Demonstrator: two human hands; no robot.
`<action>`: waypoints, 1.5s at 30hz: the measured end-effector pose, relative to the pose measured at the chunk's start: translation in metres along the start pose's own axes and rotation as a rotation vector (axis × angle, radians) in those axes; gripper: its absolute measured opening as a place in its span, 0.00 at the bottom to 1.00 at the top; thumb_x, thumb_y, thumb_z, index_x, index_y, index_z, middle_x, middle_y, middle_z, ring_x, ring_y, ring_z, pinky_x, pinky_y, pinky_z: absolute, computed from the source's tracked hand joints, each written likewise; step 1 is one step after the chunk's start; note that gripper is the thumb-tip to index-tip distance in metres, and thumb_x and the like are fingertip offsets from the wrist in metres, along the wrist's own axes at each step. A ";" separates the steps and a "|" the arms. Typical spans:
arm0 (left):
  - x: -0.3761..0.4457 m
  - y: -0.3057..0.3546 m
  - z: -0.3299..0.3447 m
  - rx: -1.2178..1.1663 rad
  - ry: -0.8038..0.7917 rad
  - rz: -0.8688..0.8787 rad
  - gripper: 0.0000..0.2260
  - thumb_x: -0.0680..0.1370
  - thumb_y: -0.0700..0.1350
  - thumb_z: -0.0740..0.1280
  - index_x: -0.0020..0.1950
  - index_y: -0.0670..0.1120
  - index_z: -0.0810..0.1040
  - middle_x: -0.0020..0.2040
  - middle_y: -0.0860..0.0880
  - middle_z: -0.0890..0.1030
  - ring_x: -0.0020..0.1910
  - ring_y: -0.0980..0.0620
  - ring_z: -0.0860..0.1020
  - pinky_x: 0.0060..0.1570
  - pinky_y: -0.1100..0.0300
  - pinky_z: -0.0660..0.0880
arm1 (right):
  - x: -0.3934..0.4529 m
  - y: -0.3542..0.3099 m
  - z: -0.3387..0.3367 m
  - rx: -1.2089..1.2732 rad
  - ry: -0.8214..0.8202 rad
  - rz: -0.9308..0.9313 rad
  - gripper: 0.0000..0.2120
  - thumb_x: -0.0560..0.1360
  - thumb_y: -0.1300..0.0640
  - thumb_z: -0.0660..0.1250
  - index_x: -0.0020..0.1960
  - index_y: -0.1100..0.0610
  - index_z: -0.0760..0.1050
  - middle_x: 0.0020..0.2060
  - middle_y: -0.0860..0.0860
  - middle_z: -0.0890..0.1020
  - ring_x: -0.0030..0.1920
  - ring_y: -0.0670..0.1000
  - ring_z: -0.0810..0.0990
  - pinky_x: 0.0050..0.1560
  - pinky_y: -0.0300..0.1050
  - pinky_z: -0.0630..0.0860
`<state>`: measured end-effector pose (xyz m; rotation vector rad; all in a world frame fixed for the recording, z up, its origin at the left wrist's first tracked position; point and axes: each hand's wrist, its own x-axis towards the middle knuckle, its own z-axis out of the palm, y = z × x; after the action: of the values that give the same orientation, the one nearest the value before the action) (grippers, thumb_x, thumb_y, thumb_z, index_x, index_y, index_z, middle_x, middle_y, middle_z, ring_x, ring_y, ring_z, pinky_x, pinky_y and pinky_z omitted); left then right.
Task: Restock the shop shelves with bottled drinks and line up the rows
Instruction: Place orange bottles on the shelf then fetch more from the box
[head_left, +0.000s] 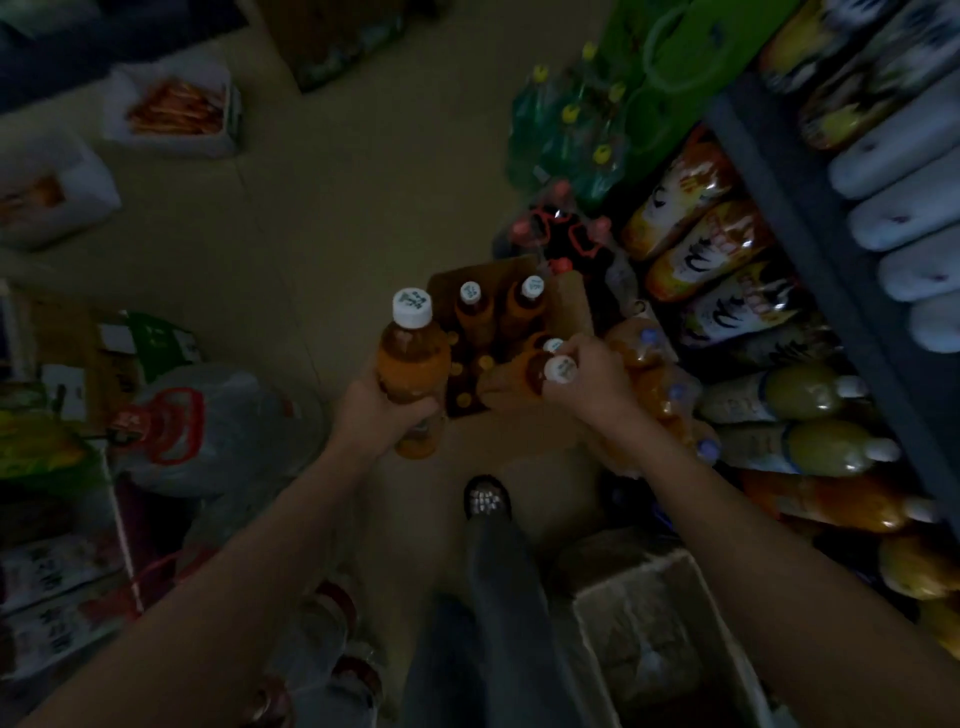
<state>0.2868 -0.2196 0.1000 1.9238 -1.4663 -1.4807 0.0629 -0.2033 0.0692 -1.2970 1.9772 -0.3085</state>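
Note:
A cardboard carton (448, 283) stands on the floor below me with several orange drink bottles (523, 306) in it, each with a white cap. My left hand (384, 410) grips one orange bottle (413, 358) by its lower body, lifted upright at the carton's left side. My right hand (592, 379) holds the neck of another orange bottle (540, 370) over the carton's right part, its cap pointing left. On the right, the shelf (810, 249) carries rows of bottled drinks lying with caps outward.
Shrink-wrapped packs of green bottles (566, 130) and dark red-capped bottles (566, 234) stand on the floor beyond the carton. An open cardboard box (660, 623) sits at bottom right, a large water jug (208, 426) at left. My shoe (485, 496) is below the carton.

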 end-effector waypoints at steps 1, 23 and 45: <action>-0.014 0.011 0.001 -0.003 -0.006 0.031 0.27 0.70 0.36 0.72 0.66 0.41 0.68 0.55 0.49 0.73 0.54 0.53 0.71 0.52 0.60 0.66 | -0.017 -0.006 -0.020 0.037 0.050 -0.018 0.12 0.67 0.62 0.71 0.49 0.61 0.74 0.46 0.54 0.76 0.49 0.53 0.76 0.39 0.41 0.68; -0.402 0.290 0.069 0.051 -0.264 0.700 0.22 0.71 0.42 0.72 0.64 0.42 0.72 0.60 0.44 0.77 0.60 0.44 0.74 0.57 0.53 0.70 | -0.529 -0.025 -0.382 0.486 1.342 -0.155 0.11 0.72 0.48 0.69 0.47 0.55 0.75 0.48 0.59 0.79 0.48 0.53 0.77 0.54 0.53 0.74; -0.663 0.411 0.390 0.057 -0.607 1.021 0.19 0.68 0.41 0.75 0.56 0.49 0.75 0.50 0.51 0.78 0.55 0.51 0.76 0.51 0.61 0.69 | -0.756 0.263 -0.544 0.241 1.892 -0.050 0.13 0.77 0.54 0.65 0.54 0.64 0.69 0.51 0.55 0.68 0.51 0.51 0.70 0.53 0.44 0.69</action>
<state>-0.2240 0.2878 0.5920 0.4619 -2.2329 -1.4793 -0.3306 0.4709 0.6404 -0.7208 2.9981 -2.3513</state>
